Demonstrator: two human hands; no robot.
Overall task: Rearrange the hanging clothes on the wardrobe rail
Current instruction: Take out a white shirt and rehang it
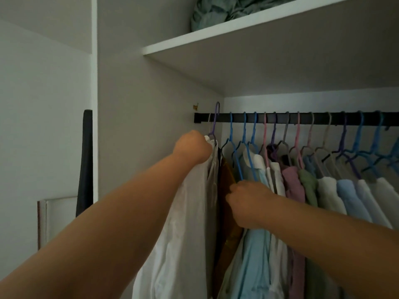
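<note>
L hand (192, 147) clamps the white shirt (190, 212) by its purple hanger (213, 126), hook lifted above the rail (302, 118) at far left. R hand (246, 203) pinches the brown garment (227, 190) w/ curled fingers. Best: part the row, drop hook square onto rail. Approx 15 hangers, 1 rail.

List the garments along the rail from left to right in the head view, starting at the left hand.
left hand → white garment → brown garment → light blue shirt → mauve top → green top → pale blue shirt
</note>
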